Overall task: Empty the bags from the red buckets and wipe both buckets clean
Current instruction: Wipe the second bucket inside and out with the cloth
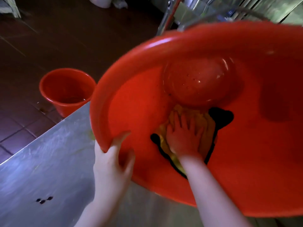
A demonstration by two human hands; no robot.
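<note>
A large red bucket [246, 145] lies tilted toward me on the steel table, its wet bottom facing the camera. My left hand [113, 163] grips its near rim, thumb inside and fingers outside. Inside the bucket, my right hand [183, 138] presses flat with spread fingers on a yellow cloth [206, 128] with a dark edge, held against the lower wall. A second red bucket [65, 89] stands upright on the floor to the left, with a little water in its bottom.
The steel table [41, 169] runs under the big bucket, with a few dark specks near its front. Dark tiled floor [49, 38] lies to the left. Metal racks and a steel frame [180, 13] stand behind the bucket.
</note>
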